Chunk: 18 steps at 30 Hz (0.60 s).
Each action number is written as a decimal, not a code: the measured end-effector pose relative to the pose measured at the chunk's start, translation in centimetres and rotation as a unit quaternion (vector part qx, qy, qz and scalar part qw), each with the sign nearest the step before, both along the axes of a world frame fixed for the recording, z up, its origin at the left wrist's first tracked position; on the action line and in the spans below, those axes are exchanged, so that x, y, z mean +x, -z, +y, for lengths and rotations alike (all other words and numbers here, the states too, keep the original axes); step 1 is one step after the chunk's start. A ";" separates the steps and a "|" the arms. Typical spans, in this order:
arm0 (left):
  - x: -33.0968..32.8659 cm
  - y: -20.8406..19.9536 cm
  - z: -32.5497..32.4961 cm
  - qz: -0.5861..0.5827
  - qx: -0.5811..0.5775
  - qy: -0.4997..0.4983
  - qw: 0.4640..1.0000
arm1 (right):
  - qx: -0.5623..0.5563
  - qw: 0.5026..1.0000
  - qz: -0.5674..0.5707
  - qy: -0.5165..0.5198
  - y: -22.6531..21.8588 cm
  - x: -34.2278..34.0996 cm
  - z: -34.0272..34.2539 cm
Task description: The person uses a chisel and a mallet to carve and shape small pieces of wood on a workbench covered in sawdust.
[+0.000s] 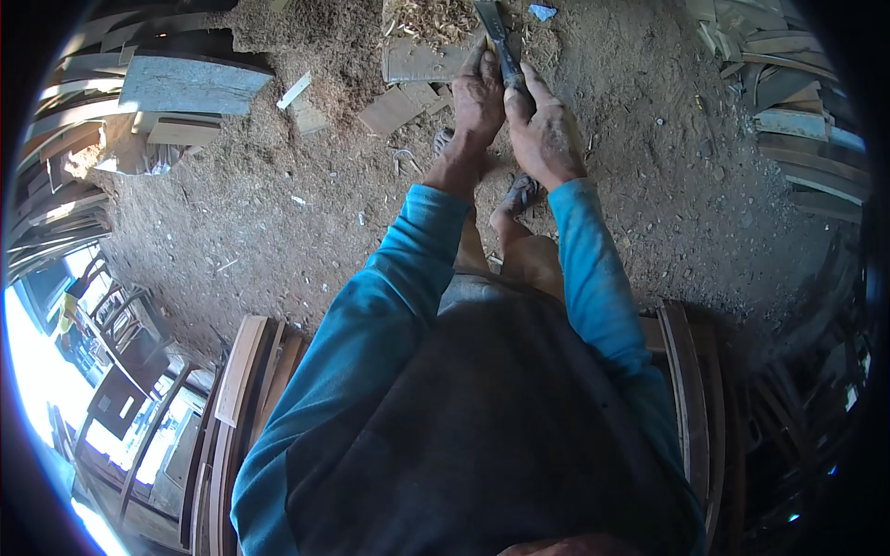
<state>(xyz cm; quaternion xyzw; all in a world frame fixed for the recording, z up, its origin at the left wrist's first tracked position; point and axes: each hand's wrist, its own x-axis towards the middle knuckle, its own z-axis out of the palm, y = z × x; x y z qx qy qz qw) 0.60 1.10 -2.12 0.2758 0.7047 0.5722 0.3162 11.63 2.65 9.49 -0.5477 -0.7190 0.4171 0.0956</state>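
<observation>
Dark tool: the long, flat-ended tool is held above the ground, near the right edge of the board; its wide end is pointed away from the body and its far tip is met by the top of the view.
Right hand: the right hand is curled nearly closed around the tool's near part, with thumb and forefinger laid on either side.
Left hand: the left hand is bent, fingers laid along the tool's left side; whether the tool is gripped, or only touched, cannot be told.
Board and shavings: the board is laid flat, its far edge hidden by shavings; flat offcuts are scattered at its near edge.
Feet: a sandalled foot is planted on the ground, nearer the body than the hands.
Slip risk: the left fingers could be cut if the wide end is sharp and the right hand's hold is loosened.
Footing risk: the board could be rocked by loose debris if weight is pressed onto one corner.
Foot risk: the sandalled foot could be struck if the tool is dropped or pulled back sharply.
</observation>
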 end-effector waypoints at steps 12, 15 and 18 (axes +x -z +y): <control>0.4 -2.5 0.0 -0.171 0.025 0.012 0.985 | -0.010 0.998 0.044 0.037 1.8 1.0 0.8; -0.1 -3.7 -0.6 -0.229 -0.009 0.008 0.973 | -0.219 0.959 0.161 0.082 -0.2 2.4 1.4; -0.3 -4.3 -0.7 -0.251 -0.008 -0.006 0.968 | -0.150 0.962 0.211 0.089 -0.1 3.8 0.4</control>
